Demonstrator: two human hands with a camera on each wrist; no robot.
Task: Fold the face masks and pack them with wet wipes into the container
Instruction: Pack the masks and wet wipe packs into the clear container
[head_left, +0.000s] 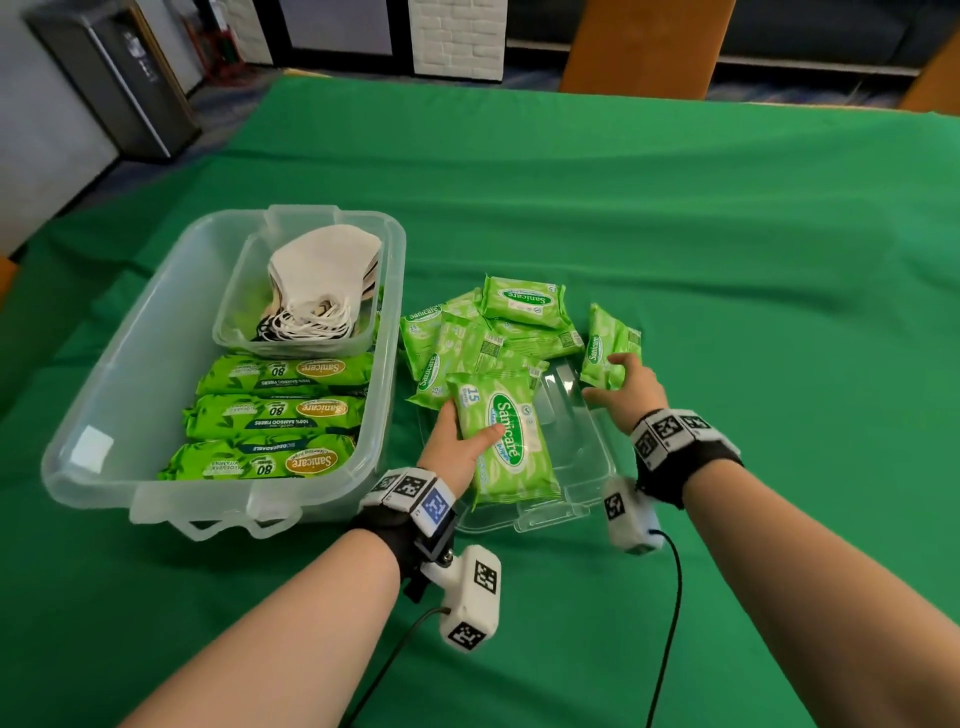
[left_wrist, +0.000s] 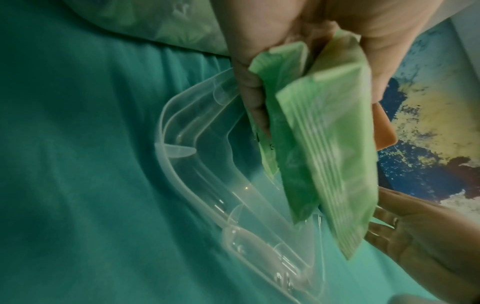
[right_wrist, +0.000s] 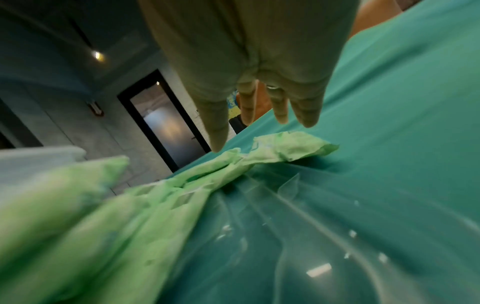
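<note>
Two hands: the left hand (head_left: 457, 434) grips a small light-green soft plastic pack of wet wipes (head_left: 501, 439), thumb on its printed face and fingers (left_wrist: 253, 96) curled under its long edge; the left-wrist view suggests a second pack in that grip, though I cannot tell for certain.
Right hand: the right hand (head_left: 631, 387) has its fingers straight on another small green wipes pack (head_left: 608, 348), lying on it and not curled around it; in the right-wrist view the fingers (right_wrist: 281, 107) are spread and extended.
Landmark: a large clear plastic storage container (head_left: 130, 364) stands on the green cloth-covered surface (head_left: 675, 208).
Inside the container: three long dark-green wipes packs (head_left: 280, 410) lie side by side at the near end; behind them a clear inner tray (head_left: 234, 312) holds a stack of folded white face masks (head_left: 319, 280).
Right of the container: a loose heap of small green wipes packs (head_left: 488, 322) lies partly on a clear plastic lid (head_left: 571, 415), just beside the container's wall.
Handling, as a judgement: the small packs look light, soft and pliable, with a glossy film likely to slide between neighbours.
Where to hold: across the flat faces or around a long edge, not by the crimped end seams.
Risk: two packs in one grip may slip apart on the way to the container.
</note>
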